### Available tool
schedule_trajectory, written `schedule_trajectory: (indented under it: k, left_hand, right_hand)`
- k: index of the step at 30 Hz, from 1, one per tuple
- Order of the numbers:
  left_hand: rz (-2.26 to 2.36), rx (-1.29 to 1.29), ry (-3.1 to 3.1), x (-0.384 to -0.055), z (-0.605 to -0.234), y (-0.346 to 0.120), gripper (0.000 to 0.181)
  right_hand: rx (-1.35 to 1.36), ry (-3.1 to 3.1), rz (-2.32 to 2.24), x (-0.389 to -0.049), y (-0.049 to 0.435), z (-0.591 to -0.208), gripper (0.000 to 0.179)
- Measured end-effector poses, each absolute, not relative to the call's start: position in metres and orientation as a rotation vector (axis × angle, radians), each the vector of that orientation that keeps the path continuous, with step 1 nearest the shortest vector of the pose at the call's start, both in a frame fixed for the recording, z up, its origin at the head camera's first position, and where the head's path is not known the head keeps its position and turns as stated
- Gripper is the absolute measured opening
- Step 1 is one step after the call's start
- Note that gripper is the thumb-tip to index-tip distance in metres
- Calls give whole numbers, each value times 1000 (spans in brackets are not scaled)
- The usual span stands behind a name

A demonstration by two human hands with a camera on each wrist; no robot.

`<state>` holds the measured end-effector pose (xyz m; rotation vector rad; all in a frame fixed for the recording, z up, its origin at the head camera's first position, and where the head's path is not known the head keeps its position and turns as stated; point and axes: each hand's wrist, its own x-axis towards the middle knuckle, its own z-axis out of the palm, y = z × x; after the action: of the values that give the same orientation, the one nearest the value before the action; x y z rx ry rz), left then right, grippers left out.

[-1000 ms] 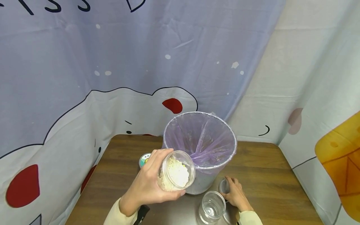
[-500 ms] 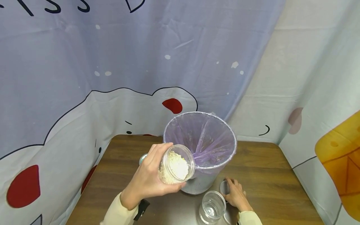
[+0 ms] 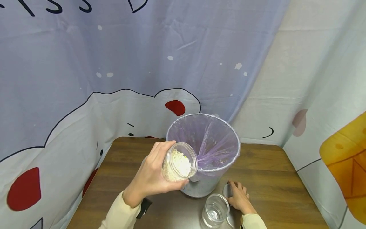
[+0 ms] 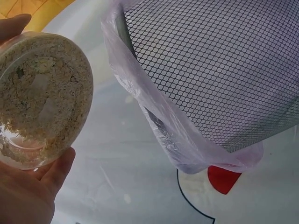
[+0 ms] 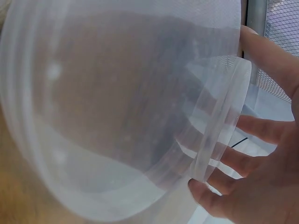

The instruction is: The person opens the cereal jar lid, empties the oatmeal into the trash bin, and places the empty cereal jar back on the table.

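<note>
My left hand (image 3: 151, 176) grips a clear round jar (image 3: 180, 164) partly filled with pale yellowish crumbs. The jar is tilted, its mouth towards the head camera, in front of the bin's near left side. Its base and the crumbs (image 4: 42, 93) show in the left wrist view, between thumb and fingers. My right hand (image 3: 240, 198), low on the table, holds a clear round lid (image 3: 227, 190) by its edge. Just left of that hand stands a second clear jar (image 3: 215, 211) with nothing visible in it; its wall (image 5: 107, 102) fills much of the right wrist view.
A mesh waste bin (image 4: 224, 70) lined with a thin purple bag (image 3: 204, 133) stands at the table's back middle. Another round clear piece (image 3: 233, 220) lies beside the second jar. Printed curtains (image 3: 137, 47) hang behind and beside the wooden table (image 3: 274, 178).
The left hand has raised the jar of crumbs slightly, hiding the small round teal-and-white thing behind it. The right hand, lid and second jar have hardly moved.
</note>
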<state>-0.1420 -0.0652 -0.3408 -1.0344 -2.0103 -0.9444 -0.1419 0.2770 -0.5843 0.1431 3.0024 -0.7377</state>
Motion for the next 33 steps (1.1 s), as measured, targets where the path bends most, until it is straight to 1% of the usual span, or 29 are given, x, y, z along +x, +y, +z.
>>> schedule_trajectory:
  k: [7, 25, 33]
  left_hand:
    - [-926, -1048, -2003, -147, -340, -65, 93]
    - [-890, -1047, -1983, -156, -340, -63, 93]
    - [-897, -1044, -1966, -160, -341, -61, 93]
  right_hand:
    - [125, 3021, -806, -144, 279, -583, 73]
    - [85, 3103, -870, -156, 283, -559, 69]
    - [83, 3097, -912, -159, 286, -544, 71]
